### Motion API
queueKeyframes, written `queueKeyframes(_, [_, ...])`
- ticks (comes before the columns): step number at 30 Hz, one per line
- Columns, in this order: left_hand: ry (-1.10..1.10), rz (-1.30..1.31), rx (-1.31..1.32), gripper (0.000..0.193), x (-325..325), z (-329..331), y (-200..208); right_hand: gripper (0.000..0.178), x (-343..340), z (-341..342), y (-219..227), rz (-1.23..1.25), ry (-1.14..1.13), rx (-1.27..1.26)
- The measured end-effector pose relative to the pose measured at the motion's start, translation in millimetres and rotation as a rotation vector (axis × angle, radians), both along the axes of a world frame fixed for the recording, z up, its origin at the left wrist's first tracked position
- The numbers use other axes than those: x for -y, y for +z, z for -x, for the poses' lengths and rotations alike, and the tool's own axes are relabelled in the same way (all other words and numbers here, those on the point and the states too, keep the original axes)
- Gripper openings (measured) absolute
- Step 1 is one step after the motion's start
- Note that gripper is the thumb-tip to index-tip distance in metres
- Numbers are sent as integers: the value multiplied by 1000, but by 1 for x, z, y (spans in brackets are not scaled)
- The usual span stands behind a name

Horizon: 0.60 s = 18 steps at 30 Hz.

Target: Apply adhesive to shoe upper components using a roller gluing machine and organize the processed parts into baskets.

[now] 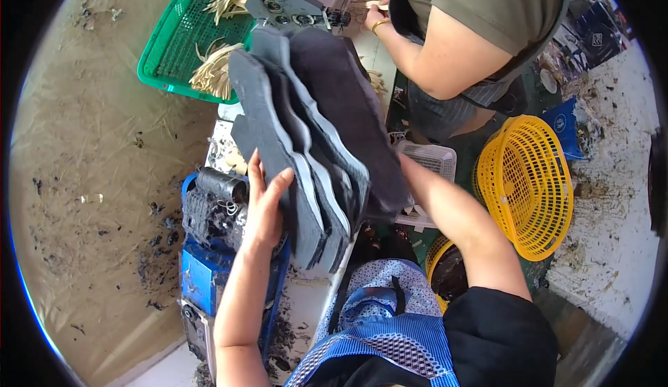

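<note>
Both my hands hold up a thick bundle of long black sheets with pale grey cut edges. The layers fan apart in waves, and their material is hard to tell. My left hand grips the bundle's left edge, thumb over the near face and fingers along the side. My right hand is at the right edge; its fingers are hidden behind the sheets. The bundle's far end tilts up toward a grey metal machine part with black knobs.
A green basket holds bundles of pale strips. A blue machine with dark scraps stands by my left forearm. On the right are a white basket, a yellow basket and a co-worker handling pale strips.
</note>
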<state>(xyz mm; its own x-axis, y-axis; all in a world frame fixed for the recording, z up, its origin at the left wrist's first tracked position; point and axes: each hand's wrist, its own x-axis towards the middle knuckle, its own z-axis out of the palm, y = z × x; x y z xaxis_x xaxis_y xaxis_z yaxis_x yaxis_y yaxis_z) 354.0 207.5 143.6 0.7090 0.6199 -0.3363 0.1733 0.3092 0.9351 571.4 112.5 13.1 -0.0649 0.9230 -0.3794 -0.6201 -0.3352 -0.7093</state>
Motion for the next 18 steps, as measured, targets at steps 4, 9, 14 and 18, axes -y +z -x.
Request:
queueKeyframes(4, [59,189,87,81,20,12,-12,60,23,-10,8,-86,11,4])
queueKeyframes(9, [265,256,34,72,50,16,-24,55,88,-21,13,-134,-38,40])
queueKeyframes(14, [146,398,203,55,60,88,-59,49,83,22,20,-110,-252,444])
queueKeyframes(18, [-135,203,133,65,130,89,-57,55,185,43,23,143,-312,436])
